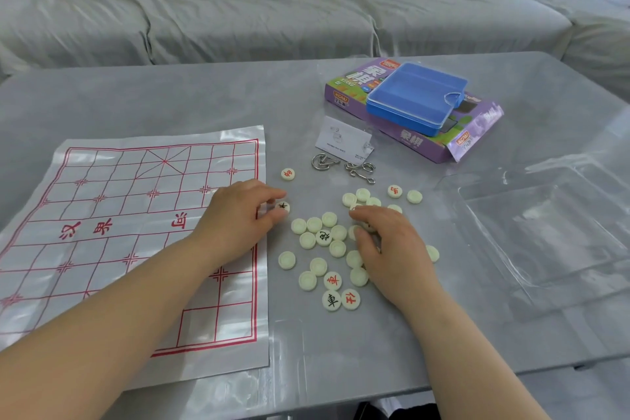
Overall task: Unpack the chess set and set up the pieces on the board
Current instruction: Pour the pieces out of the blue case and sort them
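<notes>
Fingers of the left hand pinch one black-marked piece just off the board's right edge. The right hand curls over the loose pile mid-tabletop, and whether it grips a piece cannot be told. Sorting seems the step in hand: no piece is on the board yet. Next, that pinched piece needs carrying to its line crossing.

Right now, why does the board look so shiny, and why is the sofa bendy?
Head view: light glares off the glossy board and the clear plastic tray; the wide-angle lens bows the sofa and the far edge of the table.
</notes>
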Available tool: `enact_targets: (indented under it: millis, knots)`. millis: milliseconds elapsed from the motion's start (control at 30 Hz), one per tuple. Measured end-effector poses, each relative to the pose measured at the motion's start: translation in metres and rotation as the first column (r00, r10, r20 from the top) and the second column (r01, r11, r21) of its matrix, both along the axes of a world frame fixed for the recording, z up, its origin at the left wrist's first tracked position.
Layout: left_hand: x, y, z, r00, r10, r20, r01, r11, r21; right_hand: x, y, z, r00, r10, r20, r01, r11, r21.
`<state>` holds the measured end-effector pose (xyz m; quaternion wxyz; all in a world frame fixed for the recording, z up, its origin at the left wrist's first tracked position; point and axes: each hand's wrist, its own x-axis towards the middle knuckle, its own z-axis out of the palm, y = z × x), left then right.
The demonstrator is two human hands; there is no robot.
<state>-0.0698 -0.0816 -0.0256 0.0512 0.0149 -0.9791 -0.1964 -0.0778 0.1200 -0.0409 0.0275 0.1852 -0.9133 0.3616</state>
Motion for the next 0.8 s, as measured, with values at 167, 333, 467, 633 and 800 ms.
enact_targets:
  millis: [167,333,467,633,800]
  knots:
    - [-0.005,0.002,-0.003,0.999,-0.047,0.020,0.048,0.998,-0.047,0.004,-0.005,0.003,0.997,0.083,-0.010,-0.082,0.995,0.053]
    - [0.000,0.000,-0.002,0.997,-0.082,-0.008,0.082,0.997,0.006,0.006,-0.001,0.006,0.990,0.141,-0.023,-0.138,0.985,0.100]
    - [0.030,0.000,0.008,0.982,-0.176,-0.063,0.183,0.976,0.121,0.011,0.010,0.010,0.982,0.188,-0.004,-0.185,0.970,0.158]
    - [0.074,0.014,0.004,0.908,-0.418,-0.014,0.416,0.900,0.131,0.022,0.020,0.015,0.958,0.272,0.086,-0.285,0.922,0.261]
    - [0.082,0.022,-0.007,0.908,-0.417,0.021,0.415,0.907,0.065,0.030,0.030,0.015,0.949,0.288,0.131,-0.315,0.896,0.314]
